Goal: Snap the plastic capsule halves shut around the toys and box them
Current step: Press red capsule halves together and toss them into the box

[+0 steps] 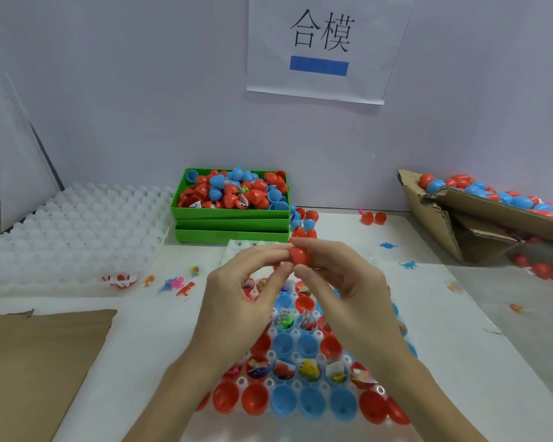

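Note:
A red capsule (299, 256) is held up above the table between both hands. My right hand (339, 279) grips it with thumb below and fingers on top. My left hand (246, 288) pinches its left side with its fingertips. Under the hands lies a white holder tray (296, 384) filled with open red and blue capsule halves, several with small toys inside. A cardboard box (479, 215) at the right holds closed red and blue capsules.
Stacked green bins (230, 215) full of loose capsule halves stand at the back centre. Empty white trays (74, 224) are piled at the left. Loose toy dinosaurs (186, 288) and capsule halves lie scattered on the table. A brown cardboard sheet (35, 362) covers the near left.

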`<act>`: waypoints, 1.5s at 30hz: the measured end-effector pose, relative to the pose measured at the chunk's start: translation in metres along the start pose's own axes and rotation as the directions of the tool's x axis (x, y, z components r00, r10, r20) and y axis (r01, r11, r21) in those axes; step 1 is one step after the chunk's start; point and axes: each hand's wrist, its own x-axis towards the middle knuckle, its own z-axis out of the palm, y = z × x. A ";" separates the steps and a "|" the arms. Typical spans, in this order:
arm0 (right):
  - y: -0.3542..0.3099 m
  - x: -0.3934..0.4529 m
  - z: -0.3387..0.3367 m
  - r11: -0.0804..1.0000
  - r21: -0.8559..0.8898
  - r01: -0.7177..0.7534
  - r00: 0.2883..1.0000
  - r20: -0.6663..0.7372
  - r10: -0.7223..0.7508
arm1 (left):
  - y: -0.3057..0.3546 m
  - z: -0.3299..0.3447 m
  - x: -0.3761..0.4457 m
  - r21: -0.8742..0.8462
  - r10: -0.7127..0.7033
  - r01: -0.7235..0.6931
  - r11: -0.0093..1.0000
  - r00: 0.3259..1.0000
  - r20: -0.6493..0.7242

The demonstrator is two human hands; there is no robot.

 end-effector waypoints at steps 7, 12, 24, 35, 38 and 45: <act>-0.002 0.004 -0.006 0.980 0.132 -0.151 0.988 -0.019 0.154 | 0.001 0.005 -0.001 0.093 0.083 -0.084 0.992 0.996 0.015; -0.003 -0.001 0.004 0.985 0.125 -0.122 0.992 0.005 0.123 | 0.000 0.001 -0.001 -0.190 -0.140 0.129 0.973 0.989 -0.043; -0.005 -0.003 0.008 0.978 0.169 -0.122 0.989 -0.063 0.134 | 0.003 -0.002 0.002 -0.226 -0.102 0.109 0.968 0.994 0.044; -0.007 -0.003 0.007 0.990 0.091 -0.105 0.994 -0.029 0.108 | -0.001 -0.001 0.000 -0.262 -0.136 0.125 0.957 0.991 -0.021; -0.008 -0.004 0.008 0.988 0.100 -0.121 0.991 -0.049 0.127 | 0.000 -0.005 0.002 -0.314 -0.085 0.106 0.944 0.993 0.081; -0.014 -0.001 0.007 0.982 0.146 -0.120 0.991 -0.034 0.126 | -0.002 -0.009 0.005 -0.328 -0.045 0.059 0.943 0.998 0.050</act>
